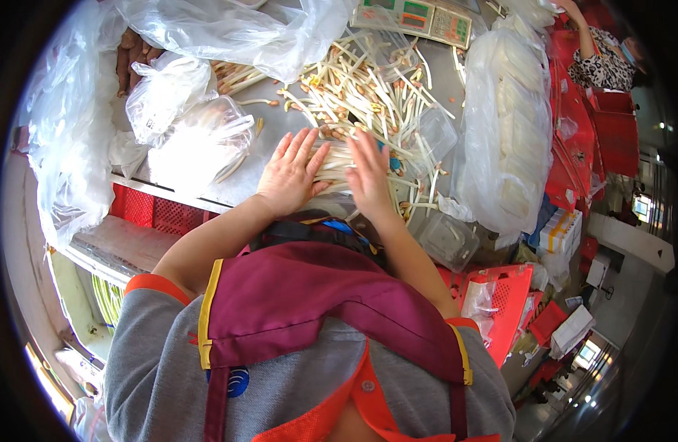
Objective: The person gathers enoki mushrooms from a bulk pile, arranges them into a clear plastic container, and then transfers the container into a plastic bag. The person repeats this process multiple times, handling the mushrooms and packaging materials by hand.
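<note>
White sprouts with brown heads, which look like peanut sprouts (366, 91), lie in a loose heap on the metal table (261, 127). Close in front of me, more sprouts (333, 166) lie side by side, apparently in a clear plastic box. My left hand (294, 174) is at their left side, fingers spread, thumb touching the stems. At their right side is my right hand (369, 171), fingers extended and slightly apart. Neither hand is closed around anything. Something blue (394, 161) shows beside my right fingers. A clear empty box (434, 132) lies tilted against the heap.
Wrapped boxes in a plastic bag (200, 138) stand left. A scale (413, 21) is at the back. Bagged stacked trays (510, 127) stand right, another clear box (448, 240) near the right edge. A person (604, 58) is beyond red crates (573, 116).
</note>
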`<state>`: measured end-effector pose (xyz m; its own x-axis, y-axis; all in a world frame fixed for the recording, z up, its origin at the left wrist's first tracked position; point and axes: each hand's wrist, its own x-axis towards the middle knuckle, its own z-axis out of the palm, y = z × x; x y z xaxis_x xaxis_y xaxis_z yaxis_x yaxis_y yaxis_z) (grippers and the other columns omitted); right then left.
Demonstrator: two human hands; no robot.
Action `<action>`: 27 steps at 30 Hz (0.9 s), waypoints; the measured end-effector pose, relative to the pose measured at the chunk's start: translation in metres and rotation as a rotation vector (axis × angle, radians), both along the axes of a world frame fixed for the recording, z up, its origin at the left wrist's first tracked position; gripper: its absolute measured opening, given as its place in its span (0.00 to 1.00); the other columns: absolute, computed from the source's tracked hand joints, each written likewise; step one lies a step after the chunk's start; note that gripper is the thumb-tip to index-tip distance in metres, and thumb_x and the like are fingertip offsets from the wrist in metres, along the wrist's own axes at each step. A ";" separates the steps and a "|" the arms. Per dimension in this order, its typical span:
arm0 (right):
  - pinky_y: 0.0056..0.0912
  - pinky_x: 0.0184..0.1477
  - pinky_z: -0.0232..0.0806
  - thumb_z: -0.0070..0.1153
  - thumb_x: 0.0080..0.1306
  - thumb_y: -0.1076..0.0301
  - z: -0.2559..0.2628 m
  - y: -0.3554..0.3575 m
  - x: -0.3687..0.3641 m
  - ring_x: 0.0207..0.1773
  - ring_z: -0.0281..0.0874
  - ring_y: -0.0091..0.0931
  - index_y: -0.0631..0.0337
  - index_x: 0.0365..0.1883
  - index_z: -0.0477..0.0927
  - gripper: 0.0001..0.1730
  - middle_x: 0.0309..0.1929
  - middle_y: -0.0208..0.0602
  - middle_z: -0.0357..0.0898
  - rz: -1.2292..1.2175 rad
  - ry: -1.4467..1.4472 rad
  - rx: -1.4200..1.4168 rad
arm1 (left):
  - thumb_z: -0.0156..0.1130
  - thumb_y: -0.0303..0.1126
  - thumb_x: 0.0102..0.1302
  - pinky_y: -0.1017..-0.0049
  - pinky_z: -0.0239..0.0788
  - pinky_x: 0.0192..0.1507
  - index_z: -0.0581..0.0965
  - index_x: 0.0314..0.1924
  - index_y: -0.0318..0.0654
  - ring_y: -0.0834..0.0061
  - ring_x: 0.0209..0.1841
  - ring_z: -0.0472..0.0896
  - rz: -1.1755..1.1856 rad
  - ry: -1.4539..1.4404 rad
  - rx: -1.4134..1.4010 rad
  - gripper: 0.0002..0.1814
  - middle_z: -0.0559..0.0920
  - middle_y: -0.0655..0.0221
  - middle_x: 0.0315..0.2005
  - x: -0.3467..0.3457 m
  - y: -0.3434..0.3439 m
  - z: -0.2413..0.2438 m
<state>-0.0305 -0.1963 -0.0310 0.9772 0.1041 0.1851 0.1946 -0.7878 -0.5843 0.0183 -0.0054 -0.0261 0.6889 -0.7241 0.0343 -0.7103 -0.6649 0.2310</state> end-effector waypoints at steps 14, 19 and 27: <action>0.45 0.61 0.57 0.50 0.49 0.81 -0.001 -0.107 -0.006 0.58 0.65 0.42 0.58 0.56 0.71 0.32 0.56 0.44 0.69 -0.323 -0.060 -0.433 | 0.52 0.56 0.61 0.59 0.37 0.70 0.59 0.66 0.40 0.59 0.71 0.48 -0.002 0.053 -0.011 0.39 0.54 0.54 0.67 0.002 0.000 0.006; 0.34 0.49 0.69 0.44 0.55 0.82 0.065 -0.104 0.007 0.44 0.79 0.35 0.63 0.51 0.74 0.23 0.43 0.41 0.80 -0.594 -0.227 -0.215 | 0.54 0.56 0.60 0.57 0.38 0.69 0.59 0.66 0.42 0.57 0.71 0.49 0.012 0.107 -0.276 0.40 0.53 0.54 0.68 0.005 0.008 0.003; 0.34 0.43 0.68 0.44 0.67 0.69 0.081 -0.101 -0.025 0.41 0.74 0.30 0.64 0.47 0.72 0.12 0.36 0.35 0.74 -0.750 -0.231 1.082 | 0.60 0.44 0.60 0.56 0.41 0.69 0.64 0.63 0.42 0.59 0.71 0.51 0.010 0.191 -0.349 0.33 0.54 0.56 0.68 0.005 0.013 0.003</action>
